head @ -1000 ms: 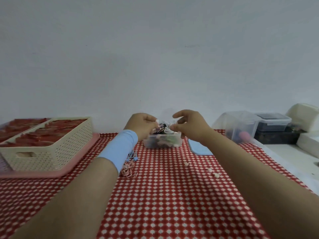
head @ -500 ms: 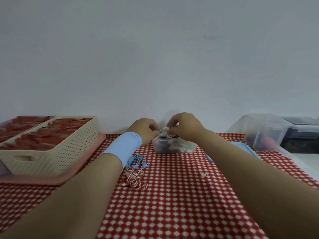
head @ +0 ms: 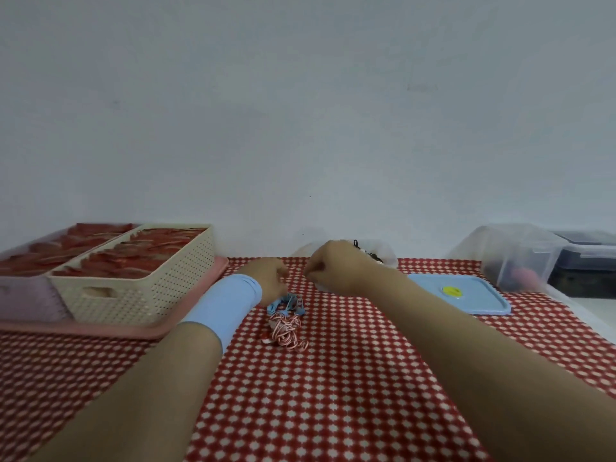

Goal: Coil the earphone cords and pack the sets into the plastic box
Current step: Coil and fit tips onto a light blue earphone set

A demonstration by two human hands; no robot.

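Two earphone cords lie nearest to you on the red-and-white checked tablecloth [head: 333, 395], between your left forearm [head: 150, 378] and your right forearm [head: 483, 361]. The closer one, a red-and-white cord [head: 285, 330], sits in a loose tangle. Just beyond and touching it is a bunched blue cord [head: 286, 302], right beside the pale blue wristband [head: 221, 305] on your left wrist.

Your left hand [head: 266, 275] sits over the far edge of the blue cord with its fingers bent downward. Blur hides whether they grip the cord or only brush it. Your right hand [head: 336, 266] hangs just to the right, nearly touching the left, its fingers curled in toward the thumb. You cannot tell from this view whether anything is pinched there.

Right behind the right hand stands the clear plastic box [head: 386, 256], mostly hidden by it, with dark cords [head: 366, 253] heaped above its rim. To the right of the box a blue lid [head: 480, 300] lies flat on the cloth, a yellow sticker [head: 450, 290] near its middle.

Off to your left, a cream perforated basket [head: 143, 288] holding red items [head: 156, 241] rests on a pink tray [head: 193, 311], with a lilac basket [head: 26, 295] beside it. At the far right, against the wall [head: 300, 128], stand a cloudy clear tub [head: 520, 255] and a dark bin [head: 586, 265] next to it.
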